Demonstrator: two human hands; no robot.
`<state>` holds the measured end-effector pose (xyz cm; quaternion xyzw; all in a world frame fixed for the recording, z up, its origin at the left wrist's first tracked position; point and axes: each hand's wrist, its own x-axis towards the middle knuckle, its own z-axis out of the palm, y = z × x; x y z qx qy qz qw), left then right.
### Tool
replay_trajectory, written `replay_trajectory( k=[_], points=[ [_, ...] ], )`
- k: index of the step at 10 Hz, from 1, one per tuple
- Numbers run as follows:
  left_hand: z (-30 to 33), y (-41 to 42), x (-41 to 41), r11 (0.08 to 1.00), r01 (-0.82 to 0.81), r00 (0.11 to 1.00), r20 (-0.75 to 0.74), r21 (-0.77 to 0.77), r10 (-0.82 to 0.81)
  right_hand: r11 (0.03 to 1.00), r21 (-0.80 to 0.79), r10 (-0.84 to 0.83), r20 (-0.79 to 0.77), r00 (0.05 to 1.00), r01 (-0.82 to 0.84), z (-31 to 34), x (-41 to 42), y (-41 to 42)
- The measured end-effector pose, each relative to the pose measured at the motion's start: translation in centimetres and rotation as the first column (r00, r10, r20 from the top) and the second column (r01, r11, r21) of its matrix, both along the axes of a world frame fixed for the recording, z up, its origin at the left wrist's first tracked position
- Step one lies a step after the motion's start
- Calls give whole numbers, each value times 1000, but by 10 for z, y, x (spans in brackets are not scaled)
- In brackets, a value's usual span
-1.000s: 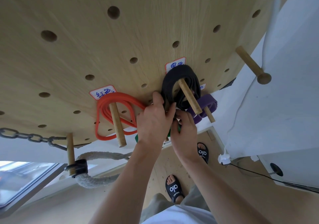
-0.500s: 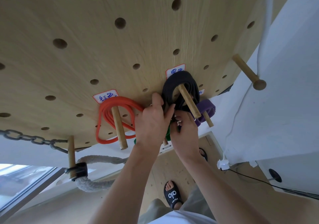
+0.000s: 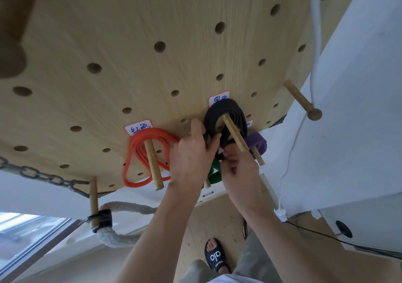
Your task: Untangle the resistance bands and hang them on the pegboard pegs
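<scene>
A black band (image 3: 214, 117) hangs coiled on a wooden peg (image 3: 235, 134) of the pegboard (image 3: 130, 43). My left hand (image 3: 192, 154) grips the black band's lower left strands. My right hand (image 3: 239, 169) pinches the band's lower end just below the peg. A red band (image 3: 139, 152) hangs looped on its own peg (image 3: 153, 167) to the left. A purple band (image 3: 256, 144) sits on a peg (image 3: 258, 157) behind my right hand. A green band (image 3: 214, 171) shows between my hands, partly hidden.
A bare peg (image 3: 301, 99) sticks out at the right by a white cable (image 3: 315, 21). A chain (image 3: 43, 176) and a thick rope (image 3: 121, 208) hang from a peg (image 3: 93, 200) at lower left. A white wall (image 3: 348, 130) stands to the right.
The view has tilted so the board sits lower in frame. Both hands stay at the black band's lower part, my right fingers closing tighter under the peg.
</scene>
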<state>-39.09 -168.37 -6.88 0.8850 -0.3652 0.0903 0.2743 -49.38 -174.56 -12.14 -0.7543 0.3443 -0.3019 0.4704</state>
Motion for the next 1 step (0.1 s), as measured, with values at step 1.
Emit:
replay_trajectory(
  k=[1],
  points=[
    [-5, 16, -24, 990, 105, 995, 7, -94, -104, 999, 40, 0, -8, 1000, 0, 24, -36, -4]
  ],
)
